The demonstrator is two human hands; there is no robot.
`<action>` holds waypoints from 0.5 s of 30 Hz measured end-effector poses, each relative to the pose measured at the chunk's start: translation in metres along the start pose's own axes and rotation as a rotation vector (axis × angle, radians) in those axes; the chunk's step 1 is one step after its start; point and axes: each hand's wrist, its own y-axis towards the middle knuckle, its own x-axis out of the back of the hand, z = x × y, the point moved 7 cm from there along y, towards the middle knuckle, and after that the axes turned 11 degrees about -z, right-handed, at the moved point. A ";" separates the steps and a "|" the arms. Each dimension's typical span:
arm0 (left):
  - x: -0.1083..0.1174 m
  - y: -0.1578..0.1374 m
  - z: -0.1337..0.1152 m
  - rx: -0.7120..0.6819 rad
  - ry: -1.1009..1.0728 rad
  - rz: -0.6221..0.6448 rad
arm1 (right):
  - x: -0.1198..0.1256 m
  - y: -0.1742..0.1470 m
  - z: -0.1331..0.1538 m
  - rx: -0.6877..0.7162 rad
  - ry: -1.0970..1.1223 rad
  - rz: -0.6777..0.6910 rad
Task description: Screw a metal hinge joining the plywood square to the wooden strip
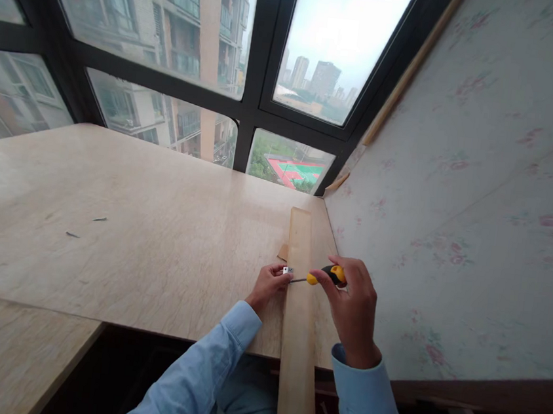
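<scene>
The left hand [267, 286] pinches a small white fitting [286, 270] at the left edge of a wooden board [298, 341]. The right hand [358, 304] grips a yellow-and-black screwdriver [333, 273] by its handle — shaft directed left, tip at the fitting; contact cannot be confirmed. The board extends lengthwise across the countertop [156, 221] toward the far window frame [252, 115]. A brown piece [282, 252] lies just left of the board, beyond the left hand. Two slender pieces [100, 219] rest farther left. A floral-patterned wall [486, 189] stands right.
</scene>
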 end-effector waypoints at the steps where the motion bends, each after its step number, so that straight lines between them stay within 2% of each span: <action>1: 0.000 0.000 0.000 -0.001 0.003 -0.006 | -0.003 0.001 -0.004 -0.033 -0.027 -0.004; 4: 0.002 0.002 0.003 0.000 0.013 -0.021 | -0.012 -0.002 -0.018 -0.183 0.042 0.056; 8: 0.001 0.004 0.006 0.014 -0.001 -0.014 | -0.020 -0.016 -0.015 -0.291 0.326 0.292; 10: 0.001 0.004 0.005 0.015 -0.013 -0.010 | -0.018 -0.021 -0.010 -0.309 0.375 0.384; 13: -0.001 0.003 0.003 0.017 -0.020 0.005 | -0.014 -0.020 -0.011 -0.347 0.262 0.409; 15: -0.001 0.001 0.002 0.019 -0.021 0.006 | -0.009 -0.015 -0.015 -0.354 0.079 0.335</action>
